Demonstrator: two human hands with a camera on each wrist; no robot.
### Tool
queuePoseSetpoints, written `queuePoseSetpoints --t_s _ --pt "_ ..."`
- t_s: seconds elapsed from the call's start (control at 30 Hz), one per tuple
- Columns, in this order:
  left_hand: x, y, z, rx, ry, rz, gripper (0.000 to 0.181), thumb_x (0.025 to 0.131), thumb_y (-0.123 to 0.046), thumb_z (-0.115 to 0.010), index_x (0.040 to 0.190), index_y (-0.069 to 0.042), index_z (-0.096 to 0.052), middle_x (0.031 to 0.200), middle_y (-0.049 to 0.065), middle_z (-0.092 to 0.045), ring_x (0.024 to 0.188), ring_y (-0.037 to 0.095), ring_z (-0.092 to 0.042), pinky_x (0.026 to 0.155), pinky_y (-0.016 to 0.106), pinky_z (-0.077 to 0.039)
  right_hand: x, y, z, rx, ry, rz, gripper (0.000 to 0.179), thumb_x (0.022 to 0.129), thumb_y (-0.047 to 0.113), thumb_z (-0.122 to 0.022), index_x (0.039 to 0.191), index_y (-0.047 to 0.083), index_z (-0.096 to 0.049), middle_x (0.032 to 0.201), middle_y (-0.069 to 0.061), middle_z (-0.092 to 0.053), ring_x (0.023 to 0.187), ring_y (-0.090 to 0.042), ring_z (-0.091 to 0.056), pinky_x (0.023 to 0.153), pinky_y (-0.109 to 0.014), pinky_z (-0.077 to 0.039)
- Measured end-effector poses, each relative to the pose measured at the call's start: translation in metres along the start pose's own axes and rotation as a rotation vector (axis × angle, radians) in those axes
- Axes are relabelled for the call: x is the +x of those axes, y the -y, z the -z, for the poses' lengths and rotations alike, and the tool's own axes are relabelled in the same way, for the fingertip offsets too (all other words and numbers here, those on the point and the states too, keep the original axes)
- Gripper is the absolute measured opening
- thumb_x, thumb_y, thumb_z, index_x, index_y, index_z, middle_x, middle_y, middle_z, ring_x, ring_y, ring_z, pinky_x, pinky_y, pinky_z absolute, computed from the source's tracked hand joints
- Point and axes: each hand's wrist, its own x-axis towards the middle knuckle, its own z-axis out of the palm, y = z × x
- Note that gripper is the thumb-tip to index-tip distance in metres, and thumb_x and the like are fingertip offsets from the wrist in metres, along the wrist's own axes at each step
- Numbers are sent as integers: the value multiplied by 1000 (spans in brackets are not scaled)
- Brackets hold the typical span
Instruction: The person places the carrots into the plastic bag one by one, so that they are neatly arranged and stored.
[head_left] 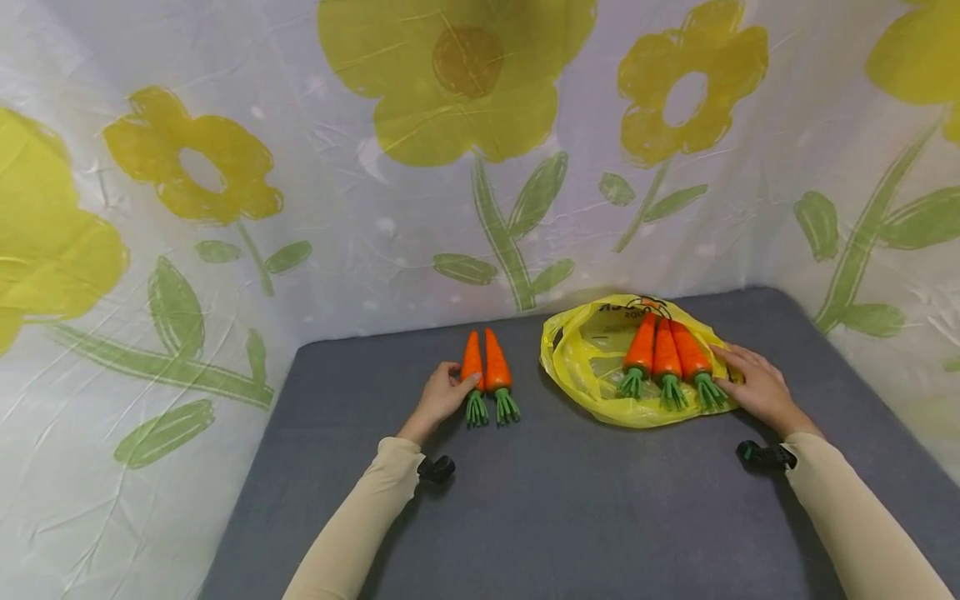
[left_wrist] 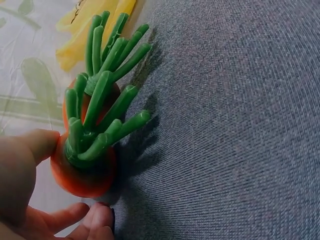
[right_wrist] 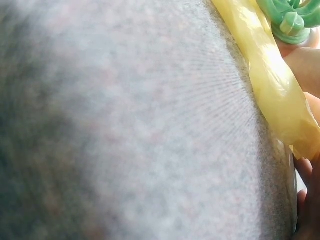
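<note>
My left hand (head_left: 442,393) holds the left one of two orange toy carrots, its thumb on the body just below the green stalks. In the left wrist view this carrot (left_wrist: 82,175) sits between the thumb and the curled fingers. Close beside it lies the second carrot (head_left: 497,362), tip pointing away. My right hand (head_left: 757,387) grips the right rim of a yellow plastic bag (head_left: 592,387), thumb close by a carrot's stalks. Three more carrots (head_left: 652,354) lie side by side at the bag's opening, stalks toward me. The right wrist view shows the bag's rim (right_wrist: 277,85) at the fingers.
A grey cloth-covered table (head_left: 570,500) carries everything. Behind it and at both sides hangs a white curtain (head_left: 337,258) with large yellow flowers. Dark wrist-worn devices (head_left: 765,456) sit at both sleeve cuffs.
</note>
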Motion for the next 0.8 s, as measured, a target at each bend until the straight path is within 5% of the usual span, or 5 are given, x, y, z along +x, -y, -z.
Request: queuePoseSetpoints --t_s 0.8 --pt "2 -7 -2 27 -37 9 59 92 -32 -56 138 4 -47 114 23 -65 89 27 -62 74 37 -50 -1 2 2 13 13 -16 63 101 35 -52 154 6 -33 155 -34 -27 139 -57 -20 106 -74 -12"
